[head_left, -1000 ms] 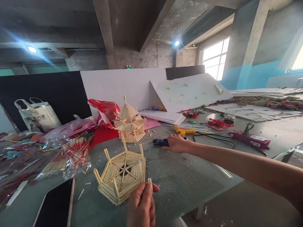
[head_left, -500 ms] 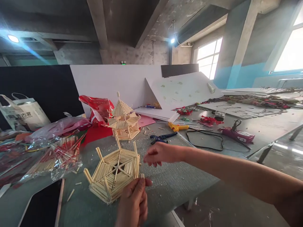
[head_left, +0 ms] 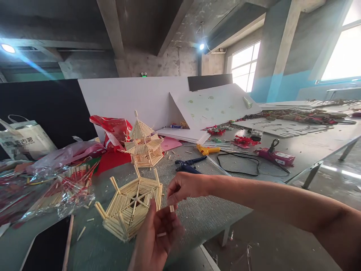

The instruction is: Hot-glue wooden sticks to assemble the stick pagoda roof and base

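My left hand (head_left: 153,235) is raised palm-up near the table's front edge, fingers loosely curled, with a short wooden stick piece (head_left: 161,234) lying on it. My right hand (head_left: 184,187) hovers just above it, thumb and finger pinching another short stick piece (head_left: 172,207) over the palm. Right behind my left hand, a flat hexagonal stick roof (head_left: 130,205) rests on the grey-green table (head_left: 208,212). Farther back stands a finished stick pagoda (head_left: 143,142). Blue-handled pliers (head_left: 186,166) lie on the table beyond my right hand.
A yellow glue gun (head_left: 208,150), black cable (head_left: 239,165) and pink box (head_left: 276,157) lie at the right. Plastic bags with sticks (head_left: 66,184) clutter the left; a dark tablet (head_left: 46,250) sits front left. White boards (head_left: 158,99) stand behind. The table edge drops off at the right.
My right hand left the pliers and drew back to meet my left hand. My left hand turned palm-up, and the right now pinches a stick piece over it.
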Tool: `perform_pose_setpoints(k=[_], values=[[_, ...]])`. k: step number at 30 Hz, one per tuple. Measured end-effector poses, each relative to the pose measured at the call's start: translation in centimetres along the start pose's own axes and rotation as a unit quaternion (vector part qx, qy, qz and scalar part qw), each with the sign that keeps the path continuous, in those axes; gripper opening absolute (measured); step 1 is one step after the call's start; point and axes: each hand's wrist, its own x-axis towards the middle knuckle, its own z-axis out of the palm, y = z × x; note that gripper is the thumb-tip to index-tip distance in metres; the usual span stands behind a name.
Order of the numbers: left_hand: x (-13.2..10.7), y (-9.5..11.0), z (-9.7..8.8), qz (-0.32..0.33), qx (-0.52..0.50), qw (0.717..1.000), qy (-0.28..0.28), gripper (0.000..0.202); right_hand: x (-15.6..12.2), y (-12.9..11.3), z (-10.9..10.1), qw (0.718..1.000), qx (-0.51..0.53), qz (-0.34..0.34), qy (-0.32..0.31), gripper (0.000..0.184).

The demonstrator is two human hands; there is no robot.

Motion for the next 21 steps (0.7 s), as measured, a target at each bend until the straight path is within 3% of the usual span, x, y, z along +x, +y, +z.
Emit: perform_pose_setpoints(k=[6,8,11,14,16,18,21], values=[[-0.7,0.1,1.2,0.001,-0.062,0.998,-0.002,0.037,-0.2,-1.2,1.7,0.988,-0.144,-0.062,0.000,0.017],[-0.9,-0.3,1.3,0.004,-0.088,0.996,-0.006,0.033,-0.3,-1.9,2.9,0.972,-0.223,-0.071,-0.004,0.011],[-1.2,-1.1,0.8,-0.005,-0.097,0.995,-0.012,0.040,-0.7,-3.0,4.6,0.944,-0.318,-0.089,0.009,0.017],[-2.2,-1.0,-0.7,-0.059,-0.047,0.997,-0.029,0.053,-1.6,-4.2,5.2,0.939,-0.315,-0.138,0.015,0.022],[-3.6,0.0,-2.1,-0.081,-0.022,0.993,-0.079,0.050,-2.2,-4.9,5.0,0.939,-0.298,-0.167,0.039,0.024],[-5.3,1.6,-3.9,-0.010,-0.039,0.996,-0.084,0.043,-2.6,-5.3,4.4,0.939,-0.291,-0.166,0.080,0.026],[-7.5,5.2,-6.7,0.089,-0.051,0.995,0.018,0.043,-2.4,-4.9,3.2,0.942,-0.287,-0.117,0.129,0.029]])
